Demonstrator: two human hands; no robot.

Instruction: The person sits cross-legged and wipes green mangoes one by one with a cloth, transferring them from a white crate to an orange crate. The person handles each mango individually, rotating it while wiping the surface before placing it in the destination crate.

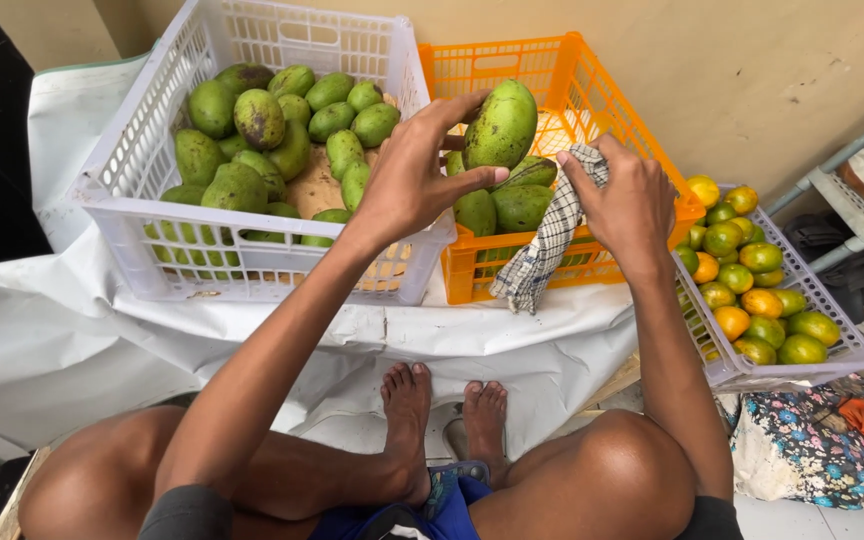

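Left hand point(414, 178): gripped mango point(501, 124) over orange crate point(592, 90)
Right hand point(630, 198): clutched checked cloth point(548, 240)
Risk: mango could slip, fingertip hold only

A: What's carrying everything here?

B: A white sheet point(72, 330) is covering the floor, sagging in folds toward the near edge.

A: Sitting directly on it?

B: A white crate point(142, 190) of green mangoes on the left, and an orange crate point(592, 90) touching it on the right, also holding mangoes.

A: Anything off the sheet?

B: A grey tray point(832, 355) of green and orange citrus is sitting further right, just beside the orange crate. A floral cloth point(802, 450) is lying on the floor below it. Can't tell what's propping the tray.
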